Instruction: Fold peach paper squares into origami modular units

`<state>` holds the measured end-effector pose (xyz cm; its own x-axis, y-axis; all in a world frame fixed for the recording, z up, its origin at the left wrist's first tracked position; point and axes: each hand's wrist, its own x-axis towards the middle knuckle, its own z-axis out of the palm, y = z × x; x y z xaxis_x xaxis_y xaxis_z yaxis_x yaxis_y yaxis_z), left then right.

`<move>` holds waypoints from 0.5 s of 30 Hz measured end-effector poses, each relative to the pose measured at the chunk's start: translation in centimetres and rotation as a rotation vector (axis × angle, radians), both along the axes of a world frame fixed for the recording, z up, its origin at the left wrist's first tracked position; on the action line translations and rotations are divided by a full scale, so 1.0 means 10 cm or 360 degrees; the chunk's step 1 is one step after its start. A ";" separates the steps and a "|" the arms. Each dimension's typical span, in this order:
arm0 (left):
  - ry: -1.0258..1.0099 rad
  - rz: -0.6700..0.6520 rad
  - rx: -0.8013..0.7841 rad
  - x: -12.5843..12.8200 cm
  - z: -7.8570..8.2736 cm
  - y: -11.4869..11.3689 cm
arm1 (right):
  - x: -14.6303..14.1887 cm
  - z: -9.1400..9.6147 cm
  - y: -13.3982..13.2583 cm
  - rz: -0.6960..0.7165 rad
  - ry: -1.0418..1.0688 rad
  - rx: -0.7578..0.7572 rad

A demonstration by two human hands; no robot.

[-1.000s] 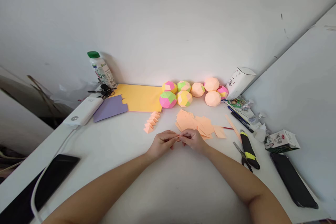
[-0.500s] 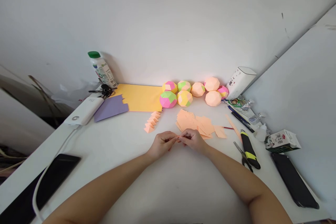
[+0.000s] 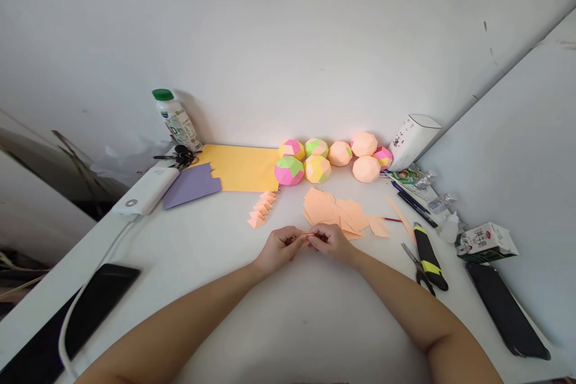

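Both my left hand point(image 3: 279, 251) and my right hand point(image 3: 332, 243) pinch a small peach paper piece point(image 3: 308, 235) between them, over the middle of the white table. Fingers hide most of the piece; only a thin edge shows. Just beyond my right hand lies a loose pile of flat peach paper pieces point(image 3: 321, 207). To the left of it, several folded peach paper pieces point(image 3: 260, 211) stand in a slanting row. Farther back, several many-sided paper balls point(image 3: 288, 171) in pink, green, yellow and peach sit against the wall.
Yellow paper point(image 3: 243, 168) and purple paper point(image 3: 191, 186) lie at back left, near a bottle point(image 3: 177, 120), keys point(image 3: 182, 156) and a white power bank point(image 3: 146, 191). On the right are scissors point(image 3: 420, 270), a box cutter point(image 3: 429, 255), pens point(image 3: 414, 205), a milk carton point(image 3: 486, 241) and a black phone point(image 3: 506, 309).
My fingers have shifted slightly on the peach paper piece, and a little more of its edge shows between them. The view has moved very slightly; the other things lie as before.
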<state>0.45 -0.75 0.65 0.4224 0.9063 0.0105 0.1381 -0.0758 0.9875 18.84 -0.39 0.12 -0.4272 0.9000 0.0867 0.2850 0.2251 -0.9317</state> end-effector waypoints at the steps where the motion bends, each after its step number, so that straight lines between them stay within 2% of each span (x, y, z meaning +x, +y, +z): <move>1: 0.0013 -0.0005 -0.0032 0.01 0.00 0.00 | 0.00 0.00 0.00 0.0007 -0.0004 0.0006; 9: 0.0146 0.0029 -0.0020 0.02 0.00 -0.02 | 0.00 0.01 -0.01 0.0047 -0.0013 0.0025; 15: 0.0110 0.0023 -0.0094 0.01 0.01 -0.01 | 0.02 0.06 -0.02 0.0051 0.0005 -0.0087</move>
